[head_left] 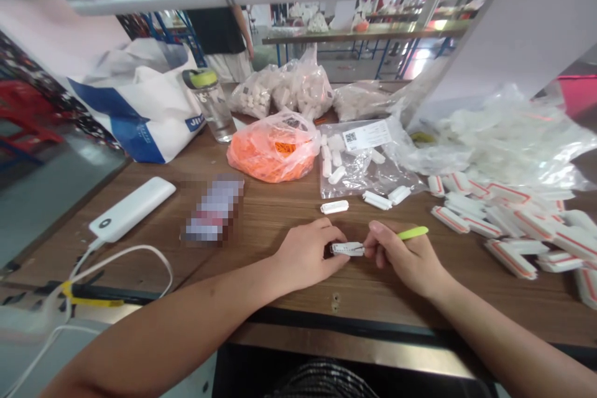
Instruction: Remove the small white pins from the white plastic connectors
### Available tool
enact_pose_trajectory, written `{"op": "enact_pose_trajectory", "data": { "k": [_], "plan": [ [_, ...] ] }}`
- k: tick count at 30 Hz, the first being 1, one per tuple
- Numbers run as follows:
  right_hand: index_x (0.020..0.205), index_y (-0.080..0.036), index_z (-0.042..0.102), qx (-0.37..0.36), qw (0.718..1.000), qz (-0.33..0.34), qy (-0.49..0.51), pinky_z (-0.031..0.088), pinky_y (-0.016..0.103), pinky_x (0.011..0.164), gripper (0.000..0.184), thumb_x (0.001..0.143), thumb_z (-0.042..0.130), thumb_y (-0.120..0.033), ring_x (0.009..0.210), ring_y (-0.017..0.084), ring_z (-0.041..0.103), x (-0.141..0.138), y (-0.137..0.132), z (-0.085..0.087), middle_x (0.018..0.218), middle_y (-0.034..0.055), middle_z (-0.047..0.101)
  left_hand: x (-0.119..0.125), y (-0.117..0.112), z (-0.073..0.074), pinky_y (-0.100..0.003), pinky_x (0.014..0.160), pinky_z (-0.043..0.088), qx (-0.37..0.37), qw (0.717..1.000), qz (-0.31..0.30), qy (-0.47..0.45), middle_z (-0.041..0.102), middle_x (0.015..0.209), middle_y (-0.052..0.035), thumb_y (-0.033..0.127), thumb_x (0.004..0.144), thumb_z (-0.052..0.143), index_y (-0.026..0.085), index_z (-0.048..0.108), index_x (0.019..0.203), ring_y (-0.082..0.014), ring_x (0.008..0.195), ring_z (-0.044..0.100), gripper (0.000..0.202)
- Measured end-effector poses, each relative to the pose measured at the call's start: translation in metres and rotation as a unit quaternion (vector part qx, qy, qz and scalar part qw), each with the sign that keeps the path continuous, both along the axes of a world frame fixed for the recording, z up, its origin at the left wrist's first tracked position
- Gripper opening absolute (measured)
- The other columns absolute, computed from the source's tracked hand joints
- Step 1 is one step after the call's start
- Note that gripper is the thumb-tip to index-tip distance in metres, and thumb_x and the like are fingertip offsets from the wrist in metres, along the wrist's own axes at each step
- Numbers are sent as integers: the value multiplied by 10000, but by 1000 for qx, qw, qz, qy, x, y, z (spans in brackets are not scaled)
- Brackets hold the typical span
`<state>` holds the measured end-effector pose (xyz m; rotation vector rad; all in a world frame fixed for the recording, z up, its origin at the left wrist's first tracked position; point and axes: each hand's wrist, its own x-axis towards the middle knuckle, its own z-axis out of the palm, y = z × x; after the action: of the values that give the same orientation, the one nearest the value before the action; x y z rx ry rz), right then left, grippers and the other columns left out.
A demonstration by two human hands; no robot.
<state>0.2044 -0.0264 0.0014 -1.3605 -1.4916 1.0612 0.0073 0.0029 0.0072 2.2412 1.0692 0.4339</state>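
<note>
Centrally, we pinch a white oblong plastic piece [346, 249] in our left hand [310, 252] over the brown wooden tabletop [265, 217], our right hand [405, 254] gripping a slim lime-green-handled tool [413, 232].

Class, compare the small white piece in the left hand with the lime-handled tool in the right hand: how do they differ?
The white piece is short and blocky; the lime-handled tool is slender, with a bright yellow-green handle. The left hand holds the white piece; the right hand holds the lime-handled tool, handle end rising to the right. Both are in hand, close together.
</note>
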Motion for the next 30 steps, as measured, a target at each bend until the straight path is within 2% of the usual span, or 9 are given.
{"op": "enact_pose_trajectory", "data": {
  "k": [13,30],
  "plan": [
    [613,-154,635,-25,1000,-9,11,406,238,416,620,852,444,-692,401,117,525,0,1,-4,507,38,605,0,-1,3,-308,680,476,-2,1000,6,3,622,865,-6,273,782,686,209,673,952,-144,672,568,182],
    [606,-161,624,-14,1000,3,-24,399,229,427,580,899,428,-622,405,107,518,0,-1,-1,498,24,599,0,0,0,-273,620,434,-6,1000,12,-10,615,812,9,266,763,696,214,684,939,-126,623,537,185]
  ]
}}
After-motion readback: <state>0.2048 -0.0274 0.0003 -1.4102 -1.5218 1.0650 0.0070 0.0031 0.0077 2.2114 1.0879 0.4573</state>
